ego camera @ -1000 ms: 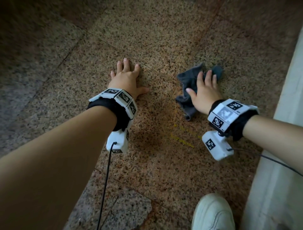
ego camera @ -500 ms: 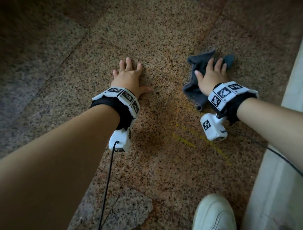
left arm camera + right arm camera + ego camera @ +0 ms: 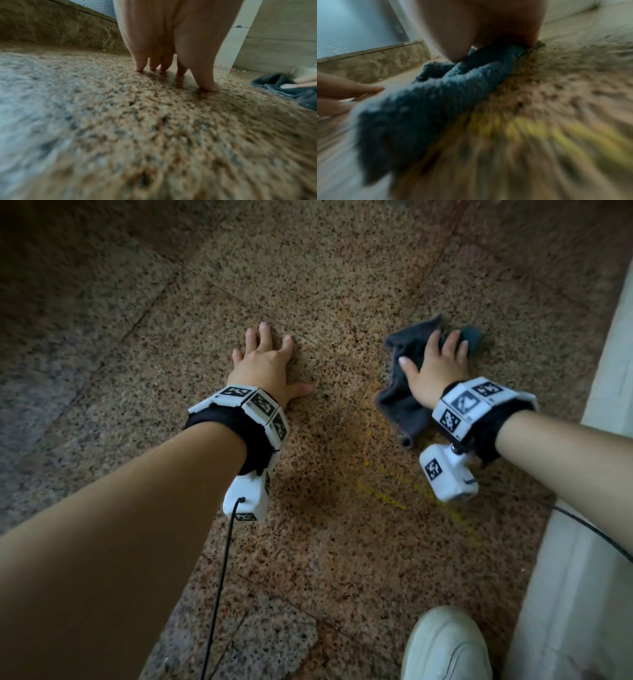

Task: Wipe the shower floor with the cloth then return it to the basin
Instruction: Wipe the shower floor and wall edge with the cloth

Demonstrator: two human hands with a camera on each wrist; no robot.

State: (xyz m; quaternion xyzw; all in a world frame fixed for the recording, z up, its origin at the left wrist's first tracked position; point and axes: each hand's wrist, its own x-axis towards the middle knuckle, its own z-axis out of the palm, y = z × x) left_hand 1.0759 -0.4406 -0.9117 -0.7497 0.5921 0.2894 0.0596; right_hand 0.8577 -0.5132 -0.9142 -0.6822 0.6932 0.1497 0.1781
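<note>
Granite floor (image 3: 342,285), two hands, one cloth (image 3: 407,350)

the right wrist view is smeared with blur, so the cloth (image 3: 423,108) reads as a fuzzy blue roll and the yellow streaks (image 3: 556,136) on the shower floor (image 3: 573,83) have no clear outline. the right hand (image 3: 436,368) covers the cloth's middle from the head view, and its palm can't be seen. the white shoe (image 3: 448,645) is cut off at the bottom edge, the left forearm (image 3: 102,559) at the left.
</note>
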